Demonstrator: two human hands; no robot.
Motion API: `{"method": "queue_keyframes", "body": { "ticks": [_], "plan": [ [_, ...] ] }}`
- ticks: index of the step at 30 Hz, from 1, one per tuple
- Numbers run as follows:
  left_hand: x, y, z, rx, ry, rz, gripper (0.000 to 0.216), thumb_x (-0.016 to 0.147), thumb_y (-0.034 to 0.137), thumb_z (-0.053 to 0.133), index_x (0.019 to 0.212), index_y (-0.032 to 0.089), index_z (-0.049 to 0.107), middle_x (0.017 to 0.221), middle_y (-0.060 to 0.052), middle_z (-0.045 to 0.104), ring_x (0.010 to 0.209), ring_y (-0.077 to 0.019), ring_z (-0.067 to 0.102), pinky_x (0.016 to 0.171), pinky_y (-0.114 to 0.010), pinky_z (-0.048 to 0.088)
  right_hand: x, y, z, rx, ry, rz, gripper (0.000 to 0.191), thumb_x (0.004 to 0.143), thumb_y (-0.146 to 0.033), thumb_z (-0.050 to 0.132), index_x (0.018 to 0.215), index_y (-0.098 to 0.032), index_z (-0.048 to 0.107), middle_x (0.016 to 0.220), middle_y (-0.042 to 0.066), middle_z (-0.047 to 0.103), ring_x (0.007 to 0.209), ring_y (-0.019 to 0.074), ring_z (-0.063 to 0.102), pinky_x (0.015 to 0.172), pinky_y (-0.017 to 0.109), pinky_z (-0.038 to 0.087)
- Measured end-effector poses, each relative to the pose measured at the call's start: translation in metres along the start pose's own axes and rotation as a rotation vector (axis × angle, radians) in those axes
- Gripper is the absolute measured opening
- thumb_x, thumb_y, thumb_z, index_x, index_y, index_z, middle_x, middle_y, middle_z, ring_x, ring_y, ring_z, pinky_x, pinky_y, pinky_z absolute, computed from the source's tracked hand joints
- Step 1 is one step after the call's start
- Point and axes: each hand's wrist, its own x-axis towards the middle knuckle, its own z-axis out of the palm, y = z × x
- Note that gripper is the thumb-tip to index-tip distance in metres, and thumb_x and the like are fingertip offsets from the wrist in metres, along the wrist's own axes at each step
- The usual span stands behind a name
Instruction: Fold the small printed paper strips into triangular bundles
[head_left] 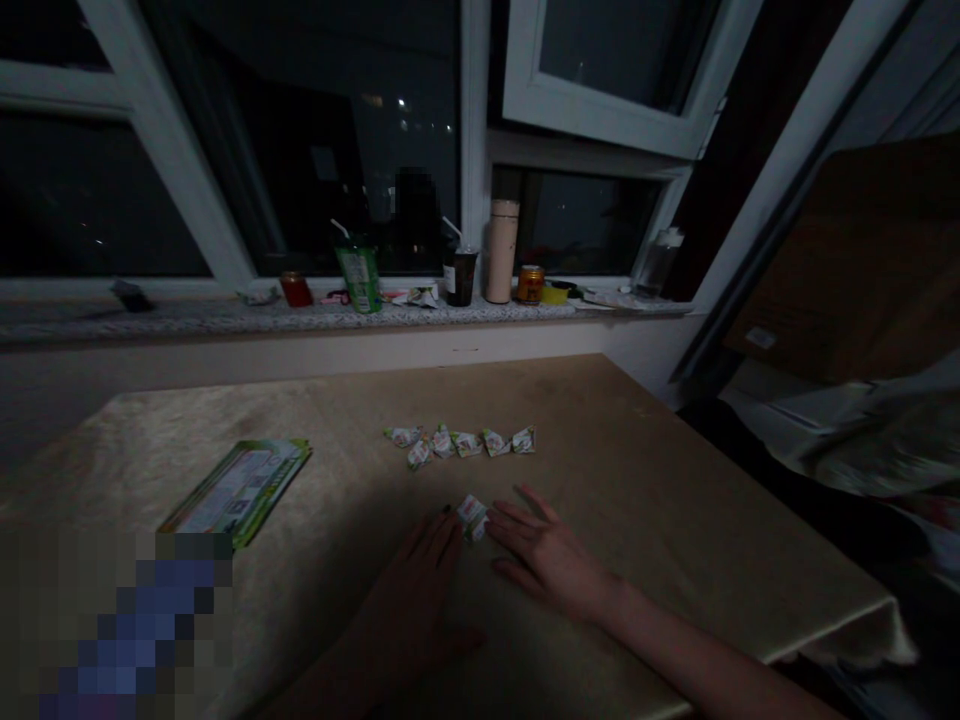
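Observation:
A small folded paper piece [472, 516], white with red and green print, lies on the tan table [645, 470]. My left hand [417, 590] rests flat beside it, fingers stretched out, fingertips at its left edge. My right hand [546, 555] lies flat on the other side, fingers spread, tips touching its right edge. Farther back, a row of several similar folded paper pieces [463, 442] sits on the cloth. A stack of green-edged printed sheets [238, 491] lies to the left.
The window sill [225, 318] behind the table carries a green drink carton [358, 275], a dark cup [460, 276], a beige flask [502, 251], small jars [530, 284] and a clear bottle [660, 262]. A brown board [862, 270] leans at right. The room is dim.

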Motion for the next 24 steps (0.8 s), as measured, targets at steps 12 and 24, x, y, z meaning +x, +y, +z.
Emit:
{"method": "queue_keyframes", "body": {
  "ticks": [12, 24],
  "plan": [
    [0.002, -0.009, -0.005, -0.074, 0.003, 0.198, 0.077, 0.085, 0.043, 0.055, 0.148, 0.021, 0.017, 0.154, -0.009, 0.014, 0.139, -0.0285, 0.019, 0.112, -0.047, 0.021, 0.005, 0.001, 0.010, 0.012, 0.045, -0.027, 0.040, 0.093, -0.036, 0.046, 0.125, -0.013, 0.055, 0.125, 0.012, 0.060, 0.119, 0.0212, 0.053, 0.114, 0.041, 0.024],
    [0.003, -0.015, -0.015, -0.150, -0.047, 0.211, 0.066, 0.089, 0.033, 0.051, 0.147, 0.023, 0.020, 0.152, -0.005, 0.025, 0.137, -0.0231, 0.027, 0.111, -0.042, 0.026, 0.003, -0.004, 0.008, 0.030, -0.053, -0.057, 0.048, 0.093, -0.033, 0.046, 0.137, -0.015, 0.042, 0.138, 0.011, 0.048, 0.128, 0.0206, 0.045, 0.112, 0.038, 0.030]
  ]
}}
